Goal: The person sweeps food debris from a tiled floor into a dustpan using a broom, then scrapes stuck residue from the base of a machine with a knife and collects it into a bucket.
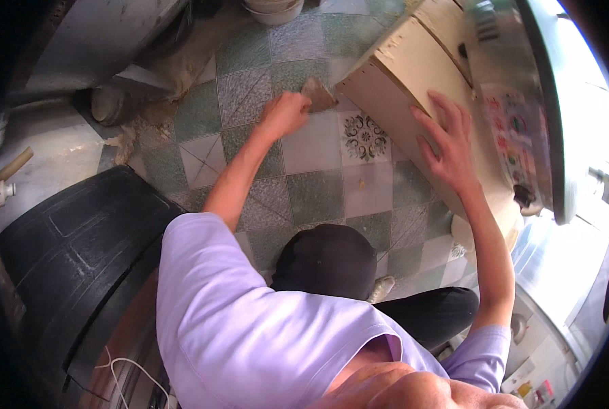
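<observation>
My left hand [286, 113] is closed on a flat brown tool like a scraper [319, 96]. Its blurred, wedge-shaped end lies over the green and white tiled floor [314, 140]; whether it touches the tiles cannot be told. My right hand [447, 140], fingers spread, rests against the upper edge of a cream box-like wooden panel piece [386, 102] on the right. That piece has chipped edges and small holes.
A black ribbed plastic container [79, 240] stands at the left. Brown dirt [148, 125] lies along the upper-left floor edge. A pale bucket [274, 11] stands at the top. A metal-sided appliance or counter [519, 102] rises at the right. My black-clothed knee [327, 260] is below.
</observation>
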Demonstrator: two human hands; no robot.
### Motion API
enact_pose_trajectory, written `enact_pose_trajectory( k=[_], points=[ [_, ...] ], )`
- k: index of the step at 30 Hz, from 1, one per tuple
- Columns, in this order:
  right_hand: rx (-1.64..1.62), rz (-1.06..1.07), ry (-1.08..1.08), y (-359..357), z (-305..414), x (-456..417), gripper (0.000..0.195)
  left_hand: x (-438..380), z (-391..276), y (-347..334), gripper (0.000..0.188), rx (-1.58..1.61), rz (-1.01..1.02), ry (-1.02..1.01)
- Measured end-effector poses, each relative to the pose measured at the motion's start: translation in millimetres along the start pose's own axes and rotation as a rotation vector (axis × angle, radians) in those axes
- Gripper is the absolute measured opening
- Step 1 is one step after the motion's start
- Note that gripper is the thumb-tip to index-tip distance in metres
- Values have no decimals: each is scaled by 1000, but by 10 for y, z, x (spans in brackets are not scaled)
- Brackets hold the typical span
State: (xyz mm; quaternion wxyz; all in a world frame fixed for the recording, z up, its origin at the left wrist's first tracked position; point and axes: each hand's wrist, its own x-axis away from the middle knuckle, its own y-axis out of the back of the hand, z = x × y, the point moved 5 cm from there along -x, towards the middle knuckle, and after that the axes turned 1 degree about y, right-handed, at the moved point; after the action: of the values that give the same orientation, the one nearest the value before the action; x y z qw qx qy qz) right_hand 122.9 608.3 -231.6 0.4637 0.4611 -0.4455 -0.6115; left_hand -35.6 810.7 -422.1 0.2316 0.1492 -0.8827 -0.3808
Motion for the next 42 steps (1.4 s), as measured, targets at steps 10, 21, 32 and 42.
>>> enact_pose_trajectory(
  k=[10,21,32,42],
  points=[
    [-31,-226,182,9,-45,242,45,629,-1025,-1282,21,126,-49,8],
    [-978,-17,-991,-1503,743,1985,55,1789,-1302,-1779,84,583,92,-52],
    [172,568,-578,-1408,930,3183,77,2093,-1495,-2159,62,1033,899,-66],
    [368,228,-378,-2016,711,1628,67,1791,-388,-1578,32,814,-26,310]
  ],
)
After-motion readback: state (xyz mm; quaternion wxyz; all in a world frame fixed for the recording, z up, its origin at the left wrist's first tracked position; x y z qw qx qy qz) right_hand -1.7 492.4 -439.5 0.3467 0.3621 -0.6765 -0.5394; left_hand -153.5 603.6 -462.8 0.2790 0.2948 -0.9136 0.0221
